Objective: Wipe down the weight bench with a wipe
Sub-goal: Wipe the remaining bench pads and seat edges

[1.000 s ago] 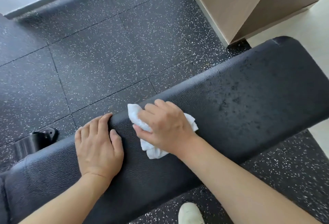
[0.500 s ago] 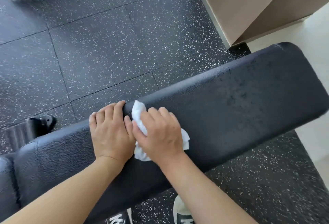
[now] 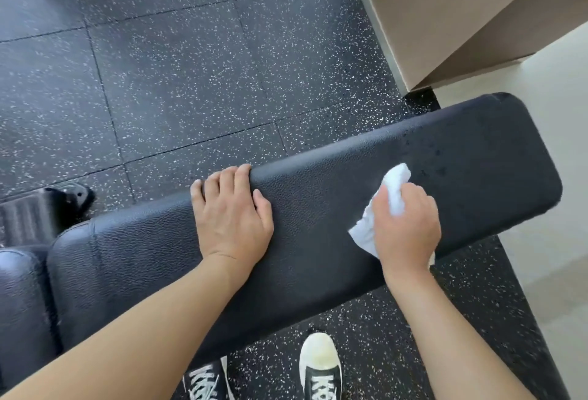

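Note:
A long black padded weight bench (image 3: 318,209) runs from lower left to upper right across the view. My right hand (image 3: 407,224) grips a crumpled white wipe (image 3: 393,189) and presses it on the pad toward the bench's right end. The pad beyond the wipe looks damp and spotted. My left hand (image 3: 232,215) lies flat on the middle of the pad, its fingers curled over the far edge. A second pad section (image 3: 19,304) joins at the far left.
Black speckled rubber floor tiles (image 3: 191,81) surround the bench. A beige boxy structure (image 3: 461,18) stands at the upper right, with pale floor (image 3: 556,145) beside it. A black bench foot (image 3: 63,199) sticks out at left. My two sneakers (image 3: 319,364) stand under the near edge.
My right hand has slid the wipe along the pad to the right, away from my left hand. The left hand stays in the same place on the pad.

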`<state>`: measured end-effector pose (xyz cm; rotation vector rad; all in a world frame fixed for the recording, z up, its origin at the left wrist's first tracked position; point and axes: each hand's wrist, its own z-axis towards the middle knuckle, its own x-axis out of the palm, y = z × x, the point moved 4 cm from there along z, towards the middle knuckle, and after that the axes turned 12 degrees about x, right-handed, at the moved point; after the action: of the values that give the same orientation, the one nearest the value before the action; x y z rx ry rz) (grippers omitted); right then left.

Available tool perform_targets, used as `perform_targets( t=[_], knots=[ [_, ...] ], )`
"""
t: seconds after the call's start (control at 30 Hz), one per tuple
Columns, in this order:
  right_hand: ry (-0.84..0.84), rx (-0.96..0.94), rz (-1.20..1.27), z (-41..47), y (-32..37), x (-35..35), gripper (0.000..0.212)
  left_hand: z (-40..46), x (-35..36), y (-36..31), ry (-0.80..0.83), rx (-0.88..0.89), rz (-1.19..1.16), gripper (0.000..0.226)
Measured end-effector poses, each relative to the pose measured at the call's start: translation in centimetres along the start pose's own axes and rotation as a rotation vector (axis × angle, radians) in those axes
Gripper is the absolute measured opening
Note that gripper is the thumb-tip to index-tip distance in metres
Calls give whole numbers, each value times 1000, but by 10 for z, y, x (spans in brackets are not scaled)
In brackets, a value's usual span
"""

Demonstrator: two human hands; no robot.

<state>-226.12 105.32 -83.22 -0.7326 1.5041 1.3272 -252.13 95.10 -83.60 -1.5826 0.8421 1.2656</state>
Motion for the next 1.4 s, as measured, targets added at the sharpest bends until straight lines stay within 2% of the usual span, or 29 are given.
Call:
perform_targets(
  t=[0.27, 0.43, 0.6, 0.67, 0.73, 0.87, 0.93, 1.07, 1.17, 1.27, 1.4],
  knots=[
    [47, -523, 15, -100, 96, 31, 32, 0, -1, 3, 34, 27, -19, 57],
    [53, -637, 39, -96, 102, 30, 30, -1, 2, 6, 57, 60, -15, 60],
    [136, -1110, 152, -65, 122, 31, 27, -2, 6, 4, 69, 103, 22, 54],
    [183, -1209, 140, -52, 126, 33, 29, -4, 4, 2, 90, 101, 48, 55],
    [188, -1191, 132, -39, 124, 34, 29, -3, 0, -5, 119, 180, 62, 58],
    [90, -958, 102, 0, 95, 24, 27, 10, -1, -30, 290, 656, 182, 68],
    [49, -888, 105, 17, 65, 13, 22, 22, -4, -37, 350, 744, 229, 73],
    [17, -788, 142, 26, -7, -14, 19, 40, -1, -74, 311, 609, 99, 72],
    [41, -787, 153, 21, -57, -30, 27, 56, 15, -127, 182, 360, -27, 60],
    [73, -815, 166, 26, -92, -42, 32, 68, 31, -157, 88, 135, -41, 54],
    [43, -818, 158, 33, -96, -44, 33, 71, 41, -156, 29, 81, 13, 54]
  ],
)
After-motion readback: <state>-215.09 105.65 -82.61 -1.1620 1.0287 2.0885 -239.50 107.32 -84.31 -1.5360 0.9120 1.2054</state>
